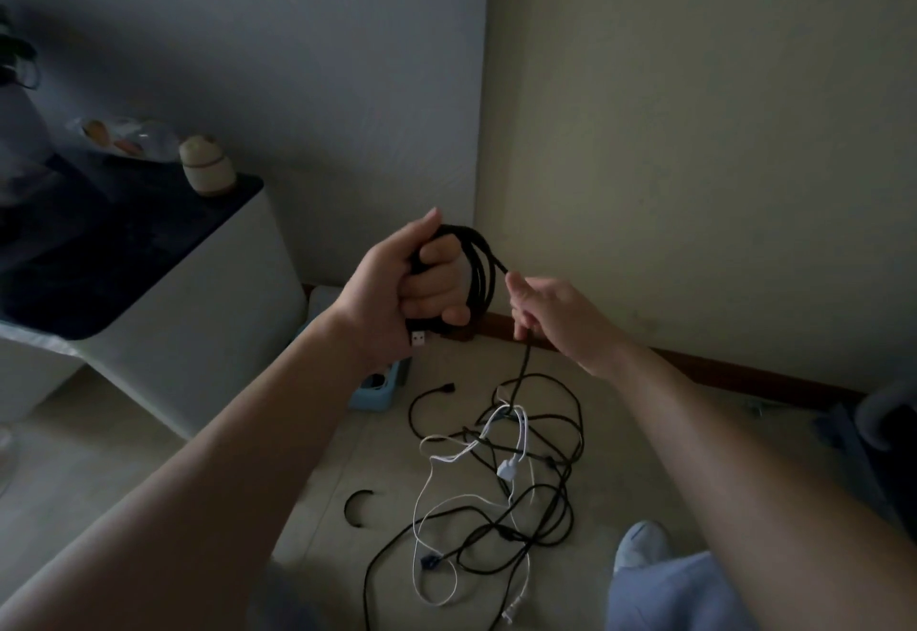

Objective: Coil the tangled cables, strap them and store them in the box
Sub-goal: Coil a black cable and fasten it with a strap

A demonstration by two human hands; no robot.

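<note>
My left hand (397, 293) grips a coil of black cable (484, 273) with several loops, held up in front of the wall; its USB plug (418, 338) sticks out below the fist. My right hand (551, 320) pinches the same cable's free run just right of the coil. From there the cable drops to a tangle of black and white cables (501, 471) on the floor. A curved black strap (356, 507) lies on the floor left of the tangle. A light blue box (379, 389) sits on the floor, partly hidden behind my left forearm.
A white cabinet with a dark top (149, 253) stands at the left, carrying a small round jar (207, 166) and a plastic bag. The wall and brown skirting (744, 375) run close behind. My leg and slipper (640, 543) are at the lower right.
</note>
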